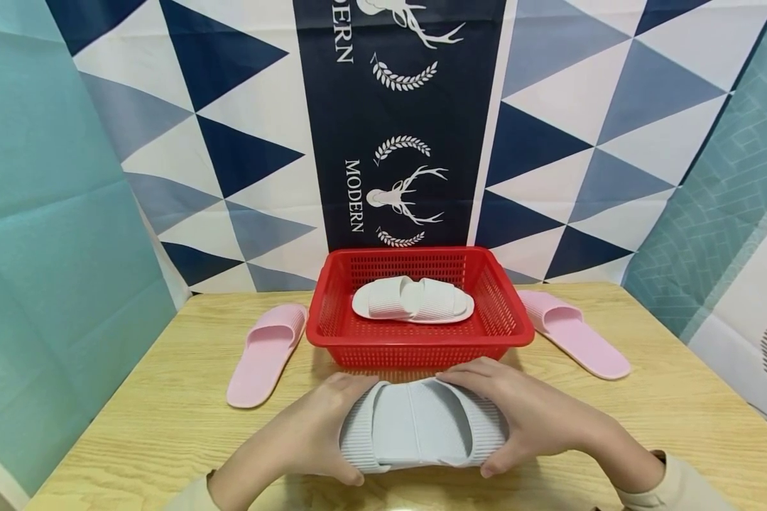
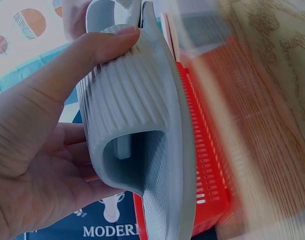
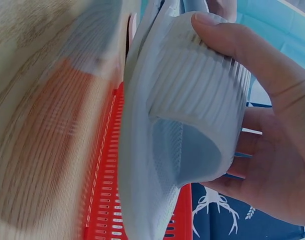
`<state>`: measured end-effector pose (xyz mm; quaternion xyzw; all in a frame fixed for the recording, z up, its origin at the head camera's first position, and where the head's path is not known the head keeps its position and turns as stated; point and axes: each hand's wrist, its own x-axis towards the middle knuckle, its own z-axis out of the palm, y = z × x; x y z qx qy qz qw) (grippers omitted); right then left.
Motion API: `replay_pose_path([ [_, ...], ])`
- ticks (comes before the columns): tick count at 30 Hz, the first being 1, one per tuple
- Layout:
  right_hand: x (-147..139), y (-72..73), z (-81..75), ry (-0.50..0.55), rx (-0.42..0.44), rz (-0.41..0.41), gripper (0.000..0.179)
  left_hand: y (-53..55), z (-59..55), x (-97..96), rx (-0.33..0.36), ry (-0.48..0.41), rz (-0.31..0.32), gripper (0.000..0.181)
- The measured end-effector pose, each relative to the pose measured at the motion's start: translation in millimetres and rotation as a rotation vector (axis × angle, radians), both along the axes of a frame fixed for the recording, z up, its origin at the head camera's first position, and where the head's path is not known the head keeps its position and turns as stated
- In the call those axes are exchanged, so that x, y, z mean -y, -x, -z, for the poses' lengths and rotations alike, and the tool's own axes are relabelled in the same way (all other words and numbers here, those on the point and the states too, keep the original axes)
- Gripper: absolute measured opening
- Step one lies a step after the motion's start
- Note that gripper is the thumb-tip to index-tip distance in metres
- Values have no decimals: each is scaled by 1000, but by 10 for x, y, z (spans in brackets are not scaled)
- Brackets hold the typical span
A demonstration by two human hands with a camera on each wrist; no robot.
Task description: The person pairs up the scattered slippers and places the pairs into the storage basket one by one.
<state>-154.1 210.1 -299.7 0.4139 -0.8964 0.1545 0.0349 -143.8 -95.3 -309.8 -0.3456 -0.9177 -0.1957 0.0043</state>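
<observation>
held slippers: pale grey, ribbed | basket: red | inner slippers: white | outer slippers: pink | tabletop: yellowish woodgrain | backdrop: blue-white triangles

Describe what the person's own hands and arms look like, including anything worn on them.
The left hand and right hand are bare: no gloves, rings, cables or markings show. The left sleeve and right sleeve are pale beige, each with a dark brown edge at the cuff opening.

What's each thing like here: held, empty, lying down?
Grey slippers: held side by side.
Left hand: gripping one.
Right hand: gripping the other.
Red basket: upright, partly filled.
White slippers: lying inside the basket.
Left pink slipper: flat on the table, empty.
Right pink slipper: likewise.
</observation>
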Motion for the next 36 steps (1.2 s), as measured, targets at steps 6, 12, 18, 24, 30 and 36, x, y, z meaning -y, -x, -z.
replay_pose_path([
  [6,7,9,3,15,-13,0,92,-4,-12,-14,9,-13,5,99],
  [12,24,38,8,47,-65,-55,91,-10,-46,-37,18,-13,16,101],
  [18,49,57,1,62,-82,-74,91,-17,-70,-69,5,-2,23,98],
  [24,67,52,5,62,-69,-67,90,-21,-64,-82,-12,4,22,98],
  [30,97,63,15,74,-67,-83,88,-5,-35,-93,-28,-8,33,97],
  [36,151,100,37,83,-76,-102,89,10,12,-88,-40,-40,36,96],
])
